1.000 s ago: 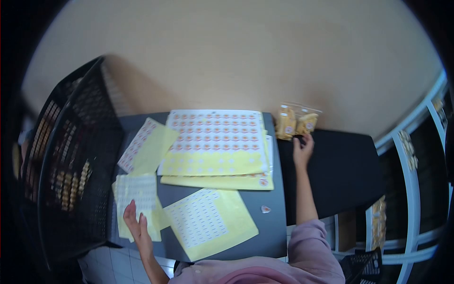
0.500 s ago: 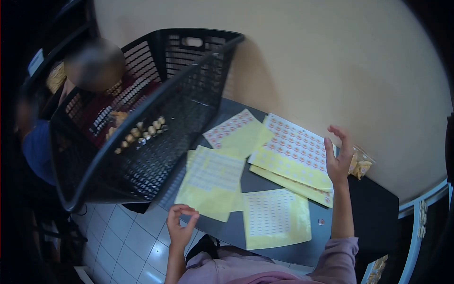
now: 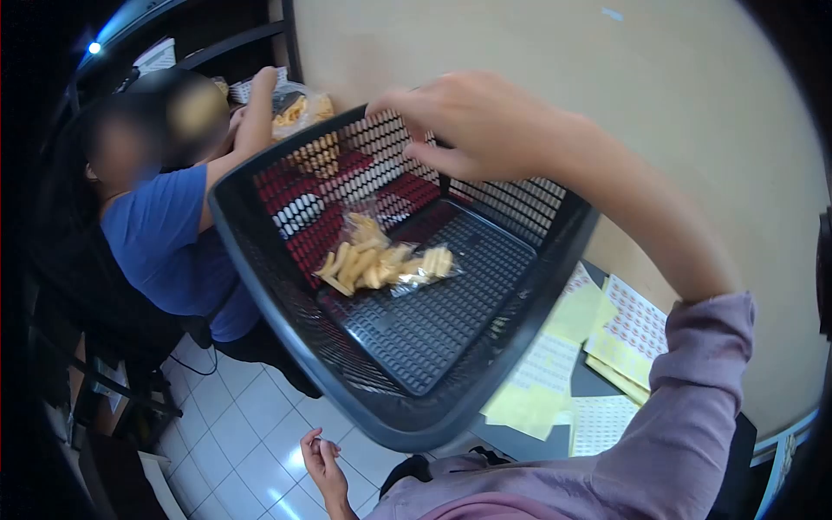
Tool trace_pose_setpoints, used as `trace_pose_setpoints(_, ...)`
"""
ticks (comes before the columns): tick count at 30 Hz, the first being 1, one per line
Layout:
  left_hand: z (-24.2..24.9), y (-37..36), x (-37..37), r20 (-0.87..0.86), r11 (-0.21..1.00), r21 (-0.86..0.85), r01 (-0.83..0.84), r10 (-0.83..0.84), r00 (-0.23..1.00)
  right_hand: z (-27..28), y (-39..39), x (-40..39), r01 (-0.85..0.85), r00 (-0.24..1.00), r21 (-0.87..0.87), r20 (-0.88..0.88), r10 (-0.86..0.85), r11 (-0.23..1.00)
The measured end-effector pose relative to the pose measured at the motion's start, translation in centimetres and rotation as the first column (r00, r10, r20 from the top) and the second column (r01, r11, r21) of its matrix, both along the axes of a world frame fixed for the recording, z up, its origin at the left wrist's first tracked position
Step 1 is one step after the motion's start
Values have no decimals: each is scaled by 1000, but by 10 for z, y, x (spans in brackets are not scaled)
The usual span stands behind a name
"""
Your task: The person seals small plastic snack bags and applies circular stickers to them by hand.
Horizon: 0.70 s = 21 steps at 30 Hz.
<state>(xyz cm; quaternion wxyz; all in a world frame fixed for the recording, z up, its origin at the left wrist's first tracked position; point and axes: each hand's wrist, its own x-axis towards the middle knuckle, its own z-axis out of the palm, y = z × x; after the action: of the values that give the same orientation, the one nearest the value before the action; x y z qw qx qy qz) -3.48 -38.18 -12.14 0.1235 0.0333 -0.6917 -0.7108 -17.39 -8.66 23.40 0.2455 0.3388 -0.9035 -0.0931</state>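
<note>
A black plastic basket (image 3: 416,425) with mesh sides stands tilted before me. Packets of pale yellow stick-shaped snacks (image 3: 360,264) in clear plastic lie on its floor. My right hand (image 3: 477,126) stretches over the basket, fingertips right at its far rim, thumb held apart from the fingers, with nothing visible between them. Below the basket's near edge, over the floor, my left hand (image 3: 322,459) is loosely curled with fingers apart and nothing seen in it.
Yellow-backed sticker sheets (image 3: 542,381) lie on the dark table (image 3: 516,442) to the right of the basket. A person in a blue shirt (image 3: 165,243) is at the left, beside another person. A bag of snacks (image 3: 303,113) sits behind the basket, near the wall.
My view has swung left. My right hand has moved from above the sticker sheets to over the basket, whose inside now shows. My left hand has dropped away from the sheets.
</note>
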Motion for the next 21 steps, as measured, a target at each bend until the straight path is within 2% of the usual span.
trace_pose_setpoints(1,-1,-12,-4,-8,1000,-2,-10,10,1000,0,-17,-20,-3,999,97,33,0,995)
trace_pose_setpoints(3,-4,-34,-9,-34,985,-59,-161,159,987,2,-58,-52,230,938,359,166,-304,905)
trace_pose_setpoints(4,-8,-48,-9,-20,979,-31,-203,202,979,-3,-74,-70,262,899,495,185,-396,828)
trace_pose_setpoints(5,-10,-55,-10,-23,977,-33,-210,210,978,-15,-85,-90,280,852,621,190,-487,732)
trace_pose_setpoints(7,-12,-70,-12,-69,908,-170,-382,376,924,-50,-89,-139,187,731,776,300,-613,603)
trace_pose_setpoints(9,-20,-89,-5,-54,910,-122,-396,392,918,-99,-72,-173,145,650,684,479,-590,715)
trace_pose_setpoints(11,-34,-102,2,73,912,-230,-339,363,929,-147,-55,-196,176,560,601,590,-581,780)
trace_pose_setpoints(13,-39,-106,4,97,907,-260,-332,366,925,-160,-53,-181,234,587,393,672,-452,889)
trace_pose_setpoints(15,-38,-107,4,235,938,-198,-284,326,916,-177,-53,-184,282,483,361,748,-456,889)
trace_pose_setpoints(16,-38,-107,3,252,939,-235,-251,308,918,-193,-53,-187,277,484,364,747,-456,889)
trace_pose_setpoints(17,-36,-106,1,253,938,-235,-256,313,915,-208,-53,-189,353,512,324,719,-471,878)
trace_pose_setpoints(18,-32,-104,-2,310,937,-278,-211,295,904,-222,-52,-193,424,535,277,691,-486,862)
trace_pose_setpoints(19,-30,-102,-3,366,934,-318,-164,280,887,-223,-54,-192,418,537,276,694,-480,866)
trace_pose_setpoints(21,-34,-99,-7,355,937,-311,-160,270,895,-223,-55,-188,505,489,210,730,-478,837)
